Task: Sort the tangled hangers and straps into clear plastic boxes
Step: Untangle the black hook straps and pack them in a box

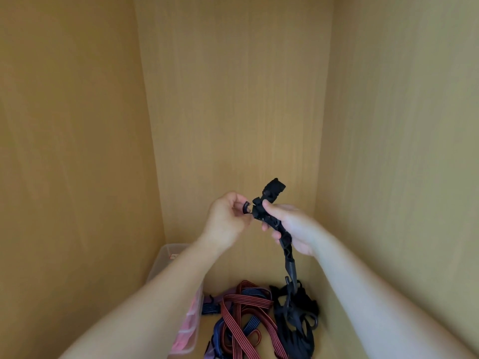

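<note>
My right hand (293, 226) grips a bundle of black hangers (272, 195) held up in front of the cupboard's back wall. The bundle's lower end (290, 268) hangs down to the pile below. My left hand (228, 216) pinches a small black hook (246, 206) at the bundle's left side. Beneath them lies a tangle of red-striped straps (238, 304), blue-striped straps (250, 323) and black straps (298, 330). A clear plastic box (168, 257) stands at the left, partly hidden by my left forearm.
Wooden cupboard walls close in on the left (77, 151), back (233, 99) and right (401, 151). Pink items (188, 330) show through the clear box's wall. The wooden floor (233, 270) is visible between the box and the strap pile.
</note>
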The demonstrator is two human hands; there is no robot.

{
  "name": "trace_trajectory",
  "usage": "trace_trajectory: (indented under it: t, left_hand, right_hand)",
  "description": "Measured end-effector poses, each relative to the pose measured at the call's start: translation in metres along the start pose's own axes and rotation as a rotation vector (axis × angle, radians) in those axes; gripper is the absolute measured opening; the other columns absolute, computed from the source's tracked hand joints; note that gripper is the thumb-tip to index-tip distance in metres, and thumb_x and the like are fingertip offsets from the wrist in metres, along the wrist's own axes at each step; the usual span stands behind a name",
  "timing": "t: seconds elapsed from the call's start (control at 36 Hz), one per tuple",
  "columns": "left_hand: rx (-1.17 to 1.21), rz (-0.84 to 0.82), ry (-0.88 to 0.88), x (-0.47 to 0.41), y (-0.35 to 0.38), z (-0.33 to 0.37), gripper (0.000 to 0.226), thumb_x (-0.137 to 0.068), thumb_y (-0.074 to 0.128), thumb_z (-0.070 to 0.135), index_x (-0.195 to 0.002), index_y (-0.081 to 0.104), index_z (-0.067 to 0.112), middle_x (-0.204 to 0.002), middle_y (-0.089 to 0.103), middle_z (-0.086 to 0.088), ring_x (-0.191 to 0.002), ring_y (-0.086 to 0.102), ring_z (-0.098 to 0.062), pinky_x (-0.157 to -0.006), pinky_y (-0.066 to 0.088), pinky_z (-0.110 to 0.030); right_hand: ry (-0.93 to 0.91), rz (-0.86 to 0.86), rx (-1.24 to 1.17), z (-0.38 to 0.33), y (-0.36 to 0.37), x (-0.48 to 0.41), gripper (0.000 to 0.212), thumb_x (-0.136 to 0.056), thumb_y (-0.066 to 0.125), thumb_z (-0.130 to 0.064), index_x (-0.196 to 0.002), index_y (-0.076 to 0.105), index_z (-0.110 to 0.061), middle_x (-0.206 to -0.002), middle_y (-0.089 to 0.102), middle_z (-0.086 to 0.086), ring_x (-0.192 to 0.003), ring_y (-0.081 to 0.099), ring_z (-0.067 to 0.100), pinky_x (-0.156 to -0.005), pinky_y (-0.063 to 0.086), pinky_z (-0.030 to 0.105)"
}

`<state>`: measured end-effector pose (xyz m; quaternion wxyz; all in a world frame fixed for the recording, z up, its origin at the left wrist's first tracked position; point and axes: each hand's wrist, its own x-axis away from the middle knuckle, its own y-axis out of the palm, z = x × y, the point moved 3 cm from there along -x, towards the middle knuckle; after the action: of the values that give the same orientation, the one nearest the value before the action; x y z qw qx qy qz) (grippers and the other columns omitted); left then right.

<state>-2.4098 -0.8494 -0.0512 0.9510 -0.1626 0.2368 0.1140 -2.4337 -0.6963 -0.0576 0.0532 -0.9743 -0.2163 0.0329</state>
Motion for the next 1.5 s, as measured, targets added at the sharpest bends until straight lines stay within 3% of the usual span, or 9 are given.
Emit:
trace_trajectory:
  t: [0.19, 0.31, 0.44, 0.53, 0.72, 0.86, 1.08, 1.39, 1.5]
  left_hand:
    - [-0.397, 0.093, 0.357, 0.007, 0.004, 0.007, 0.022, -0.081, 0.057, -0.009, -0.078, 0.056, 0.014, -0.072, 0.053, 0.005, -0.062, 0.05, -0.008, -0.056, 0.038, -0.013]
    - [-0.405, 0.075, 0.37, 0.005, 0.004, 0.005, 0.013, -0.083, 0.06, -0.005, -0.079, 0.058, 0.007, -0.073, 0.052, 0.006, -0.063, 0.048, -0.004, -0.058, 0.037, -0.012]
    - [0.08, -0.25, -0.054, 0.006, 0.009, -0.004, 0.018, -0.087, 0.068, 0.021, -0.099, 0.055, 0.015, -0.088, 0.061, -0.005, -0.069, 0.059, -0.014, -0.072, 0.054, -0.031]
    - [0.338, -0.393, -0.299, 0.008, 0.011, -0.005, 0.022, -0.097, 0.054, 0.031, -0.101, 0.054, 0.01, -0.08, 0.057, -0.008, -0.06, 0.055, -0.017, -0.059, 0.052, -0.031]
    - [0.284, -0.452, -0.469, 0.005, 0.012, -0.004, 0.032, -0.096, 0.054, 0.04, -0.083, 0.059, 0.01, -0.062, 0.057, -0.002, -0.05, 0.046, -0.011, -0.05, 0.042, -0.023]
    - [0.548, -0.413, -0.451, 0.004, 0.017, -0.005, 0.018, -0.095, 0.057, 0.022, -0.084, 0.058, 0.008, -0.062, 0.053, 0.001, -0.047, 0.04, -0.007, -0.046, 0.038, -0.018]
    - [0.133, -0.094, -0.064, -0.007, 0.009, -0.003, 0.02, -0.091, 0.065, 0.014, -0.073, 0.055, 0.012, -0.056, 0.056, 0.002, -0.047, 0.048, -0.01, -0.053, 0.043, -0.024]
    - [-0.585, 0.116, 0.772, 0.005, 0.003, -0.015, 0.031, -0.09, 0.054, 0.035, -0.071, 0.055, 0.01, -0.057, 0.049, 0.005, -0.047, 0.042, -0.012, -0.042, 0.034, -0.022]
    - [-0.569, 0.077, 0.722, 0.001, -0.001, -0.019, 0.026, -0.089, 0.064, 0.029, -0.072, 0.055, 0.011, -0.06, 0.053, 0.003, -0.05, 0.048, -0.016, -0.045, 0.04, -0.027]
  right_hand:
    - [0.016, 0.092, -0.019, -0.008, 0.003, -0.002, 0.068, -0.079, 0.052, -0.074, -0.102, 0.065, -0.012, -0.071, 0.058, 0.002, -0.048, 0.039, 0.014, -0.051, 0.038, 0.026]
    - [-0.018, 0.136, -0.078, -0.007, 0.004, -0.003, 0.056, -0.087, 0.054, -0.063, -0.099, 0.067, -0.01, -0.071, 0.063, 0.005, -0.048, 0.041, 0.016, -0.05, 0.041, 0.025]
    - [-0.127, 0.108, -0.122, -0.004, -0.001, -0.003, 0.041, -0.098, 0.048, -0.041, -0.086, 0.066, -0.007, -0.072, 0.064, 0.01, -0.047, 0.039, 0.017, -0.05, 0.037, 0.029]
    - [-0.16, 0.078, -0.1, -0.005, -0.005, -0.003, 0.04, -0.099, 0.048, -0.038, -0.083, 0.065, -0.006, -0.071, 0.059, 0.012, -0.046, 0.039, 0.017, -0.048, 0.037, 0.028]
    - [-0.173, 0.06, -0.051, -0.006, -0.005, -0.005, 0.038, -0.099, 0.047, -0.035, -0.089, 0.064, -0.003, -0.07, 0.059, 0.011, -0.047, 0.041, 0.018, -0.049, 0.038, 0.029]
    - [-0.14, 0.04, -0.104, -0.008, -0.003, -0.006, 0.041, -0.097, 0.05, -0.042, -0.094, 0.065, -0.004, -0.074, 0.065, 0.009, -0.052, 0.047, 0.019, -0.052, 0.042, 0.031]
    - [-0.033, 0.042, -0.18, -0.005, -0.006, -0.013, 0.07, -0.073, 0.059, -0.067, -0.112, 0.069, -0.009, -0.076, 0.064, 0.007, -0.051, 0.047, 0.013, -0.053, 0.045, 0.028]
    - [0.028, 0.112, -0.316, 0.002, -0.006, -0.019, 0.053, -0.081, 0.073, -0.043, -0.11, 0.065, 0.0, -0.082, 0.068, 0.011, -0.058, 0.059, 0.019, -0.061, 0.055, 0.03]
    - [-0.009, 0.106, -0.339, 0.002, -0.008, -0.018, 0.053, -0.078, 0.077, -0.033, -0.112, 0.063, 0.004, -0.088, 0.072, 0.015, -0.066, 0.066, 0.021, -0.063, 0.057, 0.03]
